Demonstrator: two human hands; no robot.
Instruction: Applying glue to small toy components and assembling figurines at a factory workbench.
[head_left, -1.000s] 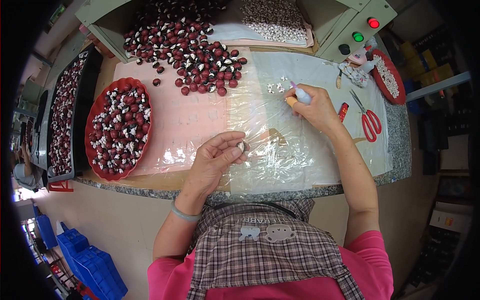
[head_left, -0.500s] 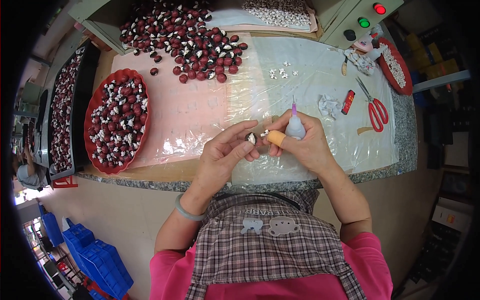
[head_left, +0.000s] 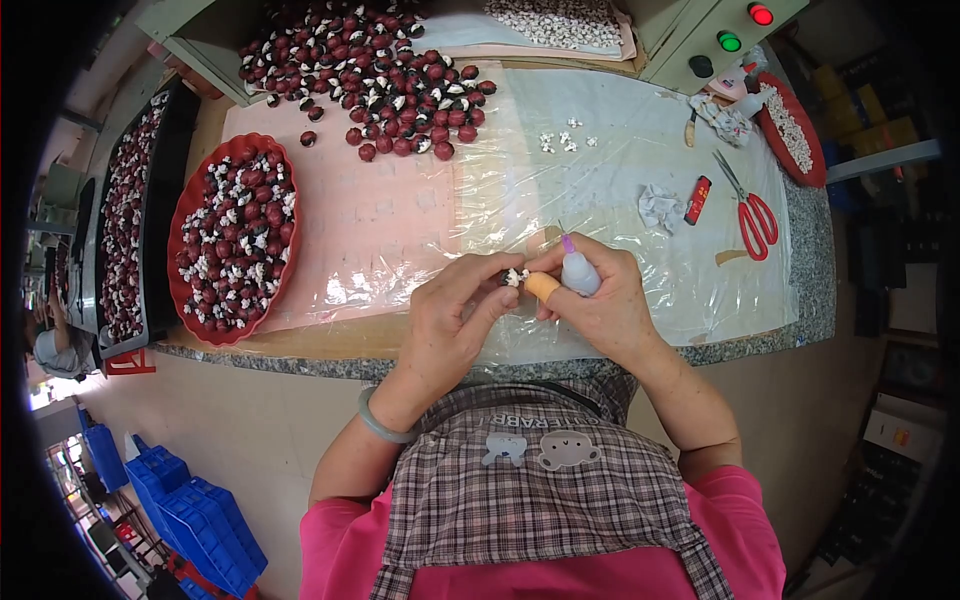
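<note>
My left hand [head_left: 448, 312] pinches a small dark ball [head_left: 506, 283] between thumb and fingertips. A white popcorn-shaped piece [head_left: 515, 276] sits against the ball's upper side, touching the tips of my right hand [head_left: 612, 305]. That hand also keeps a squeeze bottle [head_left: 579, 273] with a purple needle tip in its curled fingers, the needle pointing up and left. An orange finger cot [head_left: 542, 287] covers my right thumb. Fingers hide most of the ball. Beyond my hands, several loose white pieces [head_left: 568, 140] lie on the plastic sheet.
At the far left-centre is a pile of dark red and black balls [head_left: 400, 105]. A red scalloped tray [head_left: 180, 285] of balls with white pieces stands left, beside a black tray [head_left: 160, 230]. Scissors [head_left: 756, 225], a red lighter [head_left: 698, 200] and crumpled tissue [head_left: 659, 208] lie right.
My hands have come together, bringing the white piece from my right fingertips against the ball. The bottle has dipped and its needle tilts further left.
</note>
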